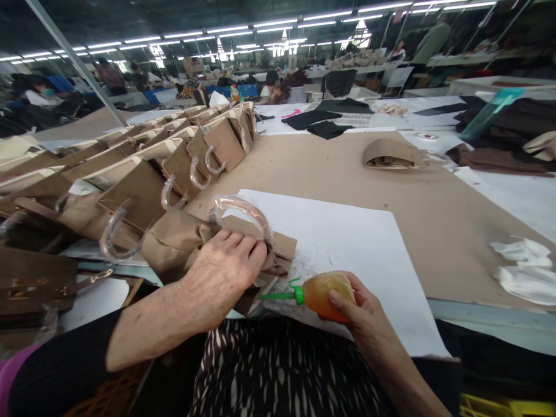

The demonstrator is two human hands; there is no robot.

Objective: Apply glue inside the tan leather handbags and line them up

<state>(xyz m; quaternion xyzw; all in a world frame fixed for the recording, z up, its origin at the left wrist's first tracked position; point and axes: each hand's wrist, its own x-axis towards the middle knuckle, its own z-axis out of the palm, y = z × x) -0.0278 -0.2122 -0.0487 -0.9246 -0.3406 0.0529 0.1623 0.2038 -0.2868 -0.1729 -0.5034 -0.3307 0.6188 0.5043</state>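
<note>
My left hand [221, 272] grips the folded top edge of a tan leather handbag [174, 246], just under its plastic-wrapped curved handle [241, 213]. The bag lies on its side, partly on a white paper sheet [347, 249]. My right hand [350, 307] holds an amber squeeze bottle [321, 295] with a green nozzle, tilted so the tip points left toward the bag. The nozzle stops short of the leather. Part of the bag's lower edge is hidden by my left hand.
A long row of tan bags [147, 185] with wrapped handles stands along the left of the brown-topped table [447, 231]. A rolled tan leather piece [391, 153], white rags [525, 269] and black fabric pieces [317, 120] lie on the tables. Co-workers sit farther back.
</note>
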